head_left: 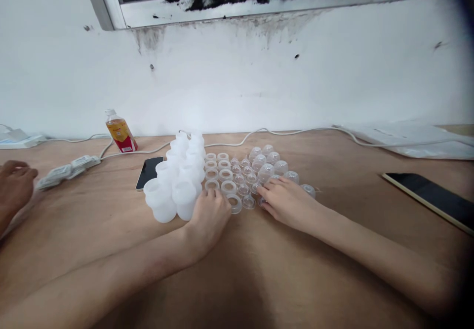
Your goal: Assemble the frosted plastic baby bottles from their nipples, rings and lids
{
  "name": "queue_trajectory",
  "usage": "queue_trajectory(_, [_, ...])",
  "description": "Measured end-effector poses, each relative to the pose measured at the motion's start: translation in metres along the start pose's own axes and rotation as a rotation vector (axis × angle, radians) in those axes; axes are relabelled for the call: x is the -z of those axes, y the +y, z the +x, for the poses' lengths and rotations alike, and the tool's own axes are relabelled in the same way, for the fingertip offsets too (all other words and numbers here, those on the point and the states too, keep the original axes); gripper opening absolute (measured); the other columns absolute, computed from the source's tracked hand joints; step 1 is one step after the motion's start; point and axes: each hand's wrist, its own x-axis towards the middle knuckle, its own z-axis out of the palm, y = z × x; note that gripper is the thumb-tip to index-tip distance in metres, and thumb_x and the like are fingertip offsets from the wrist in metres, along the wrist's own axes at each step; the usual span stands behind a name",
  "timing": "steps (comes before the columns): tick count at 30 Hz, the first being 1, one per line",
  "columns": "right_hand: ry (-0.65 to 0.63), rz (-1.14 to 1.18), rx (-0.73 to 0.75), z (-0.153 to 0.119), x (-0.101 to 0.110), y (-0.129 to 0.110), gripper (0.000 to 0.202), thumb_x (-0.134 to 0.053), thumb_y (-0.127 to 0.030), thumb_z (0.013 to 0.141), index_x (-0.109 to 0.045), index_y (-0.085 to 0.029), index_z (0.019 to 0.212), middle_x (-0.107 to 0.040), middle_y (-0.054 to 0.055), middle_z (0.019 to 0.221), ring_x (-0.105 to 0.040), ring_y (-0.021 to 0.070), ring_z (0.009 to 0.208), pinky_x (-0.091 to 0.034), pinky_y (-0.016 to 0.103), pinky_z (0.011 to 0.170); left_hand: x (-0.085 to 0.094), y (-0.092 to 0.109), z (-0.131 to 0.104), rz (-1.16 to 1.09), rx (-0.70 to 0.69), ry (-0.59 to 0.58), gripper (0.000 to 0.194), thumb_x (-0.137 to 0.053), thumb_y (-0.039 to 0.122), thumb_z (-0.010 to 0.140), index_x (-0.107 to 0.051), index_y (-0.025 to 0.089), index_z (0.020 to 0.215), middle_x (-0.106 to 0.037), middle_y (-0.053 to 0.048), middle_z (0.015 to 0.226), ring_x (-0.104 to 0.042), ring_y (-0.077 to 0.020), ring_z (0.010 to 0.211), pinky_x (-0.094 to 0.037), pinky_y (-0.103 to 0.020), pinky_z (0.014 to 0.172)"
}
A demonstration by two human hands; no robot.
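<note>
My left hand rests at the front of the rows of clear rings, beside the white translucent cups. Its fingers are bent down, and what they hold, if anything, is hidden. Small clear nipple-shaped pieces stand in rows right of the rings. My right hand lies over the front of these pieces and the clear domes, its fingers curled near a small piece. Whether it grips that piece is unclear.
A bottle, a phone and a white cable lie behind and left. Another person's hand is at the far left. A larger phone and a plastic bag are on the right of the wooden table.
</note>
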Motion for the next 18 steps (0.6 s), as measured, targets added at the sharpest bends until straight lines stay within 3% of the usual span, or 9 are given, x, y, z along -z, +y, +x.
queue_trajectory(2, [0.031, 0.035, -0.004, -0.002, 0.004, 0.004, 0.013, -0.052, -0.024, 0.073, -0.058, -0.014, 0.079, -0.061, 0.009, 0.075, -0.055, 0.0233, 0.077, -0.039, 0.034, 0.068, 0.005, -0.001, -0.007, 0.003, 0.001, 0.036, 0.017, -0.046, 0.004, 0.073, -0.058, 0.007, 0.084, -0.059, -0.013, 0.083, -0.056, -0.0222, 0.077, -0.043, -0.029, 0.058])
queue_trajectory(4, [0.084, 0.113, -0.010, -0.004, 0.010, 0.014, 0.020, -0.049, -0.029, 0.076, -0.058, -0.014, 0.085, -0.059, 0.010, 0.084, -0.054, 0.0228, 0.081, -0.041, 0.034, 0.069, 0.018, -0.010, -0.020, -0.027, -0.035, 0.149, 0.016, -0.050, 0.008, 0.072, -0.059, 0.009, 0.085, -0.059, -0.011, 0.087, -0.055, -0.0213, 0.079, -0.044, -0.029, 0.059])
queue_trajectory(6, [0.160, 0.236, -0.035, -0.005, 0.015, 0.032, 0.028, -0.043, -0.036, 0.079, -0.055, -0.016, 0.094, -0.057, 0.010, 0.095, -0.053, 0.0220, 0.086, -0.042, 0.035, 0.072, 0.034, -0.034, -0.034, -0.132, -0.036, 0.400, 0.018, -0.051, 0.022, 0.075, -0.059, 0.014, 0.089, -0.060, -0.007, 0.091, -0.055, -0.0199, 0.081, -0.044, -0.029, 0.063])
queue_trajectory(8, [0.256, 0.371, -0.105, -0.004, 0.014, 0.053, 0.034, -0.037, -0.041, 0.081, -0.052, -0.019, 0.102, -0.054, 0.009, 0.105, -0.051, 0.0221, 0.095, -0.041, 0.037, 0.079, 0.046, -0.071, -0.042, -0.296, 0.199, 0.670, 0.027, -0.050, 0.036, 0.075, -0.058, 0.019, 0.094, -0.061, -0.002, 0.088, -0.055, -0.0160, 0.075, -0.044, -0.029, 0.066])
queue_trajectory(10, [0.352, 0.492, -0.215, 0.000, 0.007, 0.073, 0.037, -0.036, -0.043, 0.081, -0.050, -0.020, 0.107, -0.051, 0.008, 0.112, -0.048, 0.0226, 0.103, -0.040, 0.038, 0.084, 0.045, -0.116, -0.037, -0.473, 0.474, 0.893, 0.032, -0.041, 0.040, 0.079, -0.060, 0.017, 0.091, -0.062, 0.001, 0.079, -0.055, -0.0135, 0.072, -0.044, -0.029, 0.067])
queue_trajectory(12, [0.414, 0.576, -0.295, 0.009, -0.004, 0.088, 0.040, -0.033, -0.043, 0.082, -0.048, -0.020, 0.111, -0.050, 0.009, 0.116, -0.046, 0.0228, 0.107, -0.040, 0.039, 0.086, 0.026, -0.156, -0.020, -0.782, 0.638, 1.022, 0.040, -0.031, 0.039, 0.082, -0.058, 0.010, 0.093, -0.061, -0.001, 0.086, -0.055, -0.0128, 0.077, -0.044, -0.026, 0.067])
queue_trajectory(14, [0.400, 0.600, -0.270, 0.021, -0.016, 0.094, 0.042, -0.030, -0.042, 0.083, -0.047, -0.019, 0.114, -0.048, 0.009, 0.120, -0.042, 0.0219, 0.112, -0.034, 0.040, 0.093, -0.005, -0.181, 0.005, -1.130, 0.722, 0.933, 0.045, -0.028, 0.041, 0.081, -0.055, 0.007, 0.094, -0.059, -0.004, 0.097, -0.055, -0.0153, 0.086, -0.044, -0.024, 0.066])
queue_trajectory(16, [0.343, 0.601, -0.215, 0.036, -0.025, 0.095, 0.043, -0.027, -0.040, 0.085, -0.046, -0.018, 0.116, -0.047, 0.008, 0.122, -0.039, 0.0204, 0.115, -0.028, 0.039, 0.098, -0.035, -0.188, 0.030, -1.341, 0.765, 0.919, 0.046, -0.029, 0.045, 0.081, -0.056, 0.008, 0.091, -0.058, -0.010, 0.101, -0.055, -0.0176, 0.092, -0.046, -0.026, 0.067])
queue_trajectory(18, [0.259, 0.590, -0.196, 0.050, -0.032, 0.094, 0.045, -0.024, -0.038, 0.085, -0.045, -0.016, 0.119, -0.044, 0.009, 0.125, -0.035, 0.0199, 0.118, -0.025, 0.039, 0.100, -0.054, -0.182, 0.046, -1.528, 0.768, 0.867, 0.047, -0.027, 0.046, 0.082, -0.056, 0.009, 0.088, -0.058, -0.012, 0.101, -0.054, -0.0191, 0.094, -0.046, -0.029, 0.070])
